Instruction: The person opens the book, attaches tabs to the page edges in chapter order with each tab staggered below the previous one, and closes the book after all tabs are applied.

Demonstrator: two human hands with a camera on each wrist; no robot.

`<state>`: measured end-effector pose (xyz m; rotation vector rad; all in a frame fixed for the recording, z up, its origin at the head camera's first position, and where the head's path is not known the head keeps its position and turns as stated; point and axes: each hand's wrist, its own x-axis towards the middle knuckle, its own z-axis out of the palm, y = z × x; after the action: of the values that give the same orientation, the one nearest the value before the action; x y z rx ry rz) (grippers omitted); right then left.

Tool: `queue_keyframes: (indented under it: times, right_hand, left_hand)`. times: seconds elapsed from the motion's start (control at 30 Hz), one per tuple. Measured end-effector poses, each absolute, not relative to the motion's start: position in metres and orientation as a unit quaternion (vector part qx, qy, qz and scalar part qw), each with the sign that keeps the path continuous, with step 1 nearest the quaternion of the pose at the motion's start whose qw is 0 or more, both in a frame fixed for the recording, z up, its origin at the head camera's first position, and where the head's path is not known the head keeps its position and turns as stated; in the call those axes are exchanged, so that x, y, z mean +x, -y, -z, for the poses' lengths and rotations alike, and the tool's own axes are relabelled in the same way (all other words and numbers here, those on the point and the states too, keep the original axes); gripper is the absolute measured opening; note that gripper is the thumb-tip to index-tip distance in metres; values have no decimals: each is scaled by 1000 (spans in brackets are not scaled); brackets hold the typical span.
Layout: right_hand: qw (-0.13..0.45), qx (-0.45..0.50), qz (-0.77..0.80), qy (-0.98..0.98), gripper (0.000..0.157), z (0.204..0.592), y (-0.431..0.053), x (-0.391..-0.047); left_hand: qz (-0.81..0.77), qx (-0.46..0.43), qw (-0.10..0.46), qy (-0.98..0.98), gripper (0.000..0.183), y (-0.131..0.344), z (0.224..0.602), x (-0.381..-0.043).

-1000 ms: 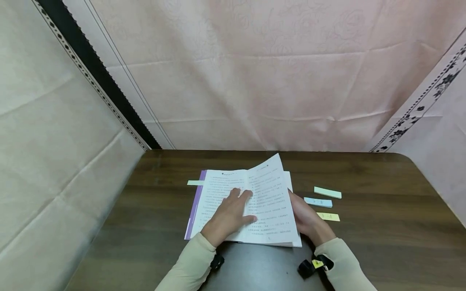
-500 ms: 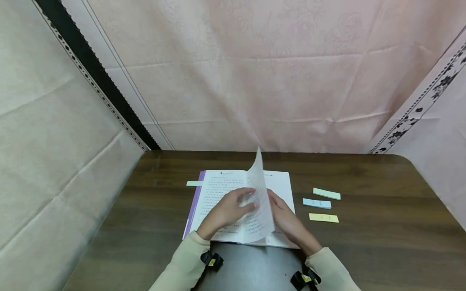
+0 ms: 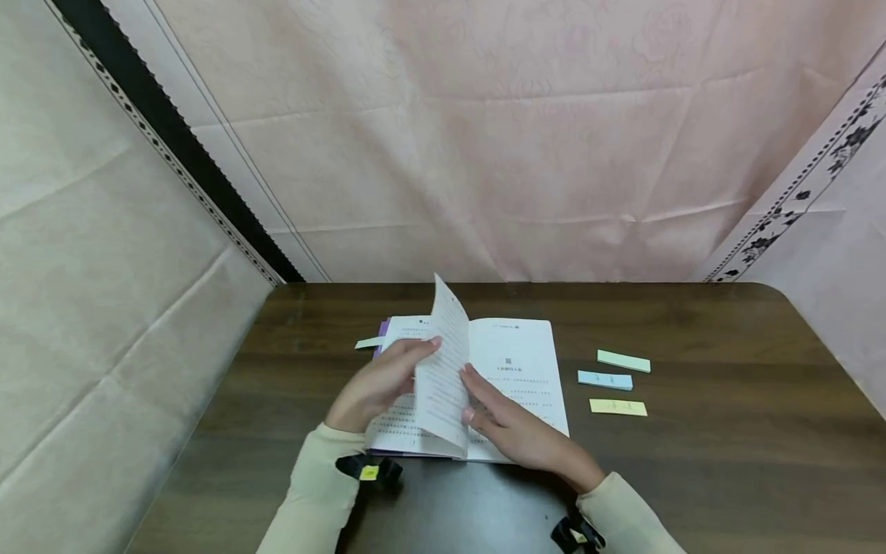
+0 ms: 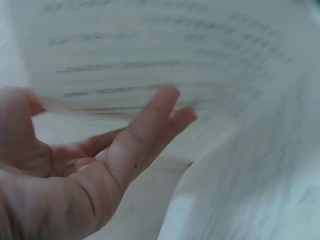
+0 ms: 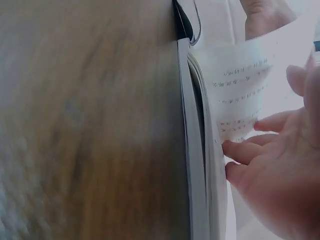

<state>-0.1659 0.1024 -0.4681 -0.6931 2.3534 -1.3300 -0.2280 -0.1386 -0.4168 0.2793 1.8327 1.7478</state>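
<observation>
An open book [image 3: 519, 362] with printed white pages and a purple cover edge lies on the table. One page [image 3: 443, 385] stands raised at the spine, leaning left. My left hand [image 3: 379, 385] holds that page's outer edge, the thumb on one side and the fingers on the other. In the left wrist view the fingers [image 4: 150, 125] look fairly straight beside the blurred page. My right hand [image 3: 515, 427] has its fingers extended toward the spine; in the right wrist view its fingertips [image 5: 232, 152] touch the pages beside the raised page.
Green [image 3: 623, 361], blue [image 3: 604, 380] and yellow [image 3: 618, 407] strips lie in a column on the wooden table [image 3: 747, 385], right of the book. A pale green tab [image 3: 369, 342] sticks out from the book's left side. Pale cloth [image 3: 484, 154] hangs behind the table.
The lifted page has swung from the right side over to the left. My left hand has moved left with its edge, and my right hand has followed to the spine. The coloured strips stay put.
</observation>
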Motion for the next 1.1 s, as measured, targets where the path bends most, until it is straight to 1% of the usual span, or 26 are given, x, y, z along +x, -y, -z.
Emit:
queue_keyframes:
  times: [0.07,0.2,0.3,0.4,0.57,0.8,0.97,1.1]
  right_hand:
    - [189,-248,456,-834,73,467,-102,-165]
    - [214,-250,431,-840,76,467,-102,-165]
    - [224,-261,412,-844,77,468,-103,-164]
    - [225,-275,397,-846,76,469,-103,-164]
    - [224,-294,381,-848,74,471,-104,-164]
    - [225,-311,365,-848,73,472,-107,-166]
    - [219,-315,378,-843,71,471,-109,-169]
    - [230,-306,385,-840,70,468,-109,-169]
  left_hand:
    - [-646,92,280,-704,54,151,413,-230]
    - [-626,65,242,-739,43,171,410,-234]
    - [-609,51,217,-761,37,181,412,-237]
    - [-579,35,197,-790,33,190,412,-239]
    - [-521,8,175,-836,28,201,412,-238]
    - [-460,-15,185,-868,25,208,419,-243]
    - [-430,-3,194,-882,24,215,425,-248]
    - [-413,2,207,-887,23,219,432,-250]
